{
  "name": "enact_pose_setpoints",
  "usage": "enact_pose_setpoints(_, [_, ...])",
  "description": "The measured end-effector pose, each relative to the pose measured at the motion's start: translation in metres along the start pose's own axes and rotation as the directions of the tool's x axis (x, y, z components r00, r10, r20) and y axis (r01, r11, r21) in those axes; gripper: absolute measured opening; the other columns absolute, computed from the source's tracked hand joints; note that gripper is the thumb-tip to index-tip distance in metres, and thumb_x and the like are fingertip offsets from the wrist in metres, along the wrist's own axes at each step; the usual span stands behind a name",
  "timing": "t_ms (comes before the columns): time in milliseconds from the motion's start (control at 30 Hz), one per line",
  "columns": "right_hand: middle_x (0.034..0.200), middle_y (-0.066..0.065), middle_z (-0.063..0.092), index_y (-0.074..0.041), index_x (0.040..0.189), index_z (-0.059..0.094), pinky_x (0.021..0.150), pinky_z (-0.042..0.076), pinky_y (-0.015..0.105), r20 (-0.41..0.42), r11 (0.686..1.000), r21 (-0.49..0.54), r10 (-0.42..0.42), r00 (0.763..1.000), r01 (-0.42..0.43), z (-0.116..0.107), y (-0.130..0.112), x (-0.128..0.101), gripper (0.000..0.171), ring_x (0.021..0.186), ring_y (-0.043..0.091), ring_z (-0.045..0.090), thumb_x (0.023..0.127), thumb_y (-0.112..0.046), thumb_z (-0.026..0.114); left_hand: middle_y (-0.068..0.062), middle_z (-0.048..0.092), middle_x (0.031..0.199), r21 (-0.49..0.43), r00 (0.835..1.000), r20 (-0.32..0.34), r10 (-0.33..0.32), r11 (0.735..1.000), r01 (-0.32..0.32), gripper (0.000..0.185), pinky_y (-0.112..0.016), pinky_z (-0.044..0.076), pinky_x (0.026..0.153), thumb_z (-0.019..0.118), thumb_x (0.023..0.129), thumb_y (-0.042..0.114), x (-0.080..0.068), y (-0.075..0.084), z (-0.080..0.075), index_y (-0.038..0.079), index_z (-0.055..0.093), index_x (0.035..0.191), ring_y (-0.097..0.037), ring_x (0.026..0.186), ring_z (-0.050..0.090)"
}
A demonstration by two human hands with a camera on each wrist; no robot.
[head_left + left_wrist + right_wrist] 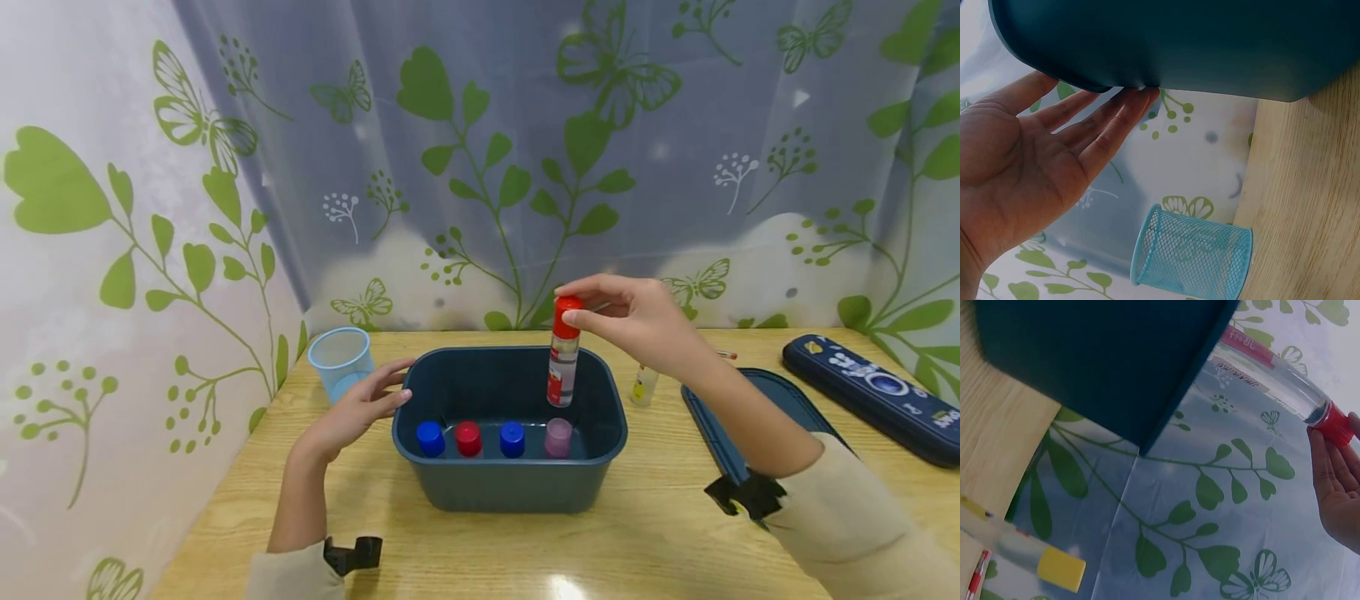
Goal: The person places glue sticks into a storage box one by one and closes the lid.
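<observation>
A dark teal plastic bin [510, 487] stands on the table. My right hand [637, 321] pinches the red cap of a clear bottle [561, 371] with a red and white label, held upright with its lower end inside the bin's opening. In the right wrist view the bottle [1279, 378] reaches past the bin's edge, its cap between thumb and fingers. Fairly straight fingers of my left hand [352, 417] touch the bin's left rim; the left wrist view shows the palm turned to the camera. Along the bin's near side stand two blue caps [512, 437], a red cap [468, 437] and a pink cap [558, 437].
A light blue mesh cup [341, 358] stands left of the bin. To the right are a small yellow-capped clear bottle [1060, 569], a dark flat lid [780, 404] under my right forearm, and a navy pencil case [877, 396]. A patterned curtain [480, 167] hangs behind the table.
</observation>
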State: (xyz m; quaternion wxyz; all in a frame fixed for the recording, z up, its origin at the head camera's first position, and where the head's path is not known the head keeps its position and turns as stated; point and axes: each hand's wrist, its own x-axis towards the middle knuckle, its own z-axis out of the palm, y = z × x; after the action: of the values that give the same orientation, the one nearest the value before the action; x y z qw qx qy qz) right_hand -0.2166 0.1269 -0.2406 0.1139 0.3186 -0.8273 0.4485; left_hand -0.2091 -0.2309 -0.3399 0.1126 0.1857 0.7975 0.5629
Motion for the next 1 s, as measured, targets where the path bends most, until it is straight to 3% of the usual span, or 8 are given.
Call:
enact_pose_setpoints(733, [0.092, -0.001, 0.066, -0.008, 0.109, 0.066, 0.075, 0.050, 0.031, 0.140, 0.994, 0.101, -0.044, 0.989, 0.029, 0.065, 0.011, 0.023, 0.025, 0.087, 0.011, 0.060, 0.086, -0.018, 0.067, -0.020, 0.029, 0.142, 0.009, 1.000, -0.004, 0.000, 1.000, 0.000, 0.054, -0.050, 0.031, 0.099, 0.048, 0.097, 0.027, 0.000, -0.003, -0.001, 0.013, 0.027, 0.145, -0.035, 0.126, 0.035])
enact_pose_setpoints(1000, [0.093, -0.001, 0.066, -0.010, 0.109, 0.066, 0.075, 0.050, 0.030, 0.199, 0.992, 0.115, 0.021, 0.980, -0.044, 0.079, 0.017, 0.024, 0.026, 0.084, 0.012, 0.061, 0.085, -0.019, 0.068, -0.020, 0.029, 0.142, 0.010, 1.000, -0.003, -0.002, 1.000, 0.002, 0.054, -0.050, 0.031, 0.099, 0.048, 0.097, 0.027, 0.001, -0.001, -0.001, 0.013, 0.027, 0.145, -0.035, 0.126, 0.034])
